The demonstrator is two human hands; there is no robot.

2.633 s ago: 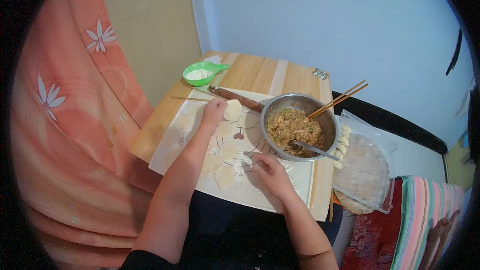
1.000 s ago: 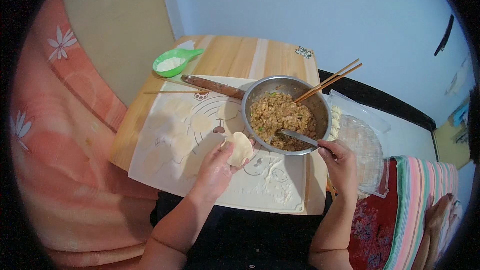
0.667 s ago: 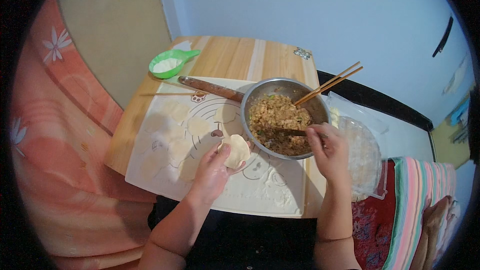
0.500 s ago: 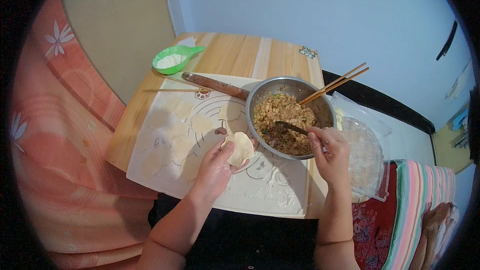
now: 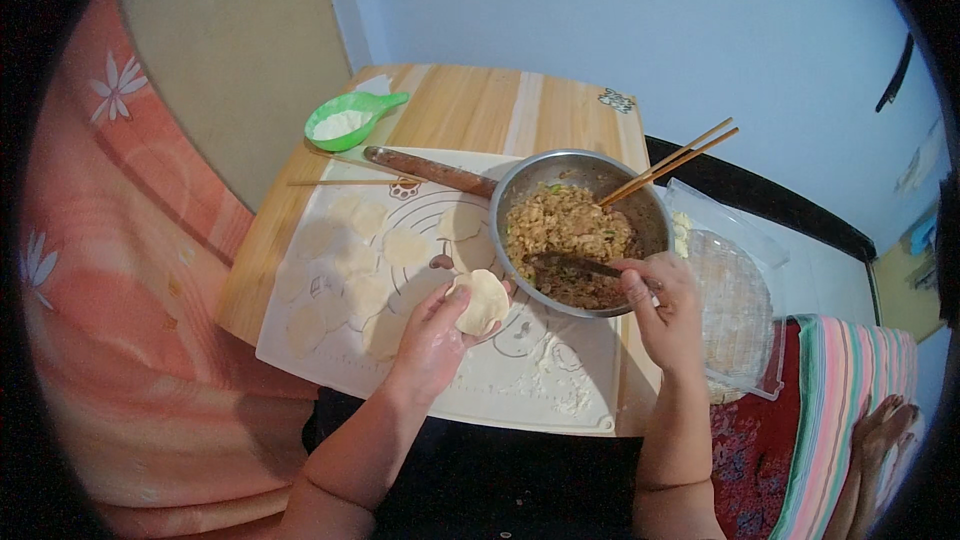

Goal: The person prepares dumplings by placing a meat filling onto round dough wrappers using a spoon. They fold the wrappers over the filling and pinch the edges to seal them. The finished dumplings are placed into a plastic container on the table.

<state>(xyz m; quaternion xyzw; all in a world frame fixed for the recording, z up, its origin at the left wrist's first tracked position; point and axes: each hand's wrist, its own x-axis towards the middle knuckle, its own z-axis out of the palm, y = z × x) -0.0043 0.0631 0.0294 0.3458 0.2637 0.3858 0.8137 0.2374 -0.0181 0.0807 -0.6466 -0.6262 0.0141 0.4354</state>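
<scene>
My left hand (image 5: 430,335) holds a round dough wrapper (image 5: 482,302) above the white baking mat (image 5: 470,405), thumb on its near side. In my right hand (image 5: 665,312) is a dark, flat, narrow spatula (image 5: 575,262), its tip in the minced filling (image 5: 565,220). That filling lies in a steel bowl (image 5: 497,202) on the mat's right side. A pair of chopsticks (image 5: 680,162) leans over the bowl's far right rim. Several more dough wrappers (image 5: 405,246) lie flat on the mat to the left, some overlapping.
A wooden rolling pin (image 5: 430,170) rests against the bowl's left side. Beyond it stands a green scoop (image 5: 368,118) of white powder. Loose flour (image 5: 560,380) dusts the mat near me. Right of the table are a round tray under clear plastic (image 5: 735,310) and a striped cloth (image 5: 850,390).
The spatula has moved slightly left and nearer to me within the bowl, and my right hand has shifted with it. My left hand still holds the wrapper in nearly the same place.
</scene>
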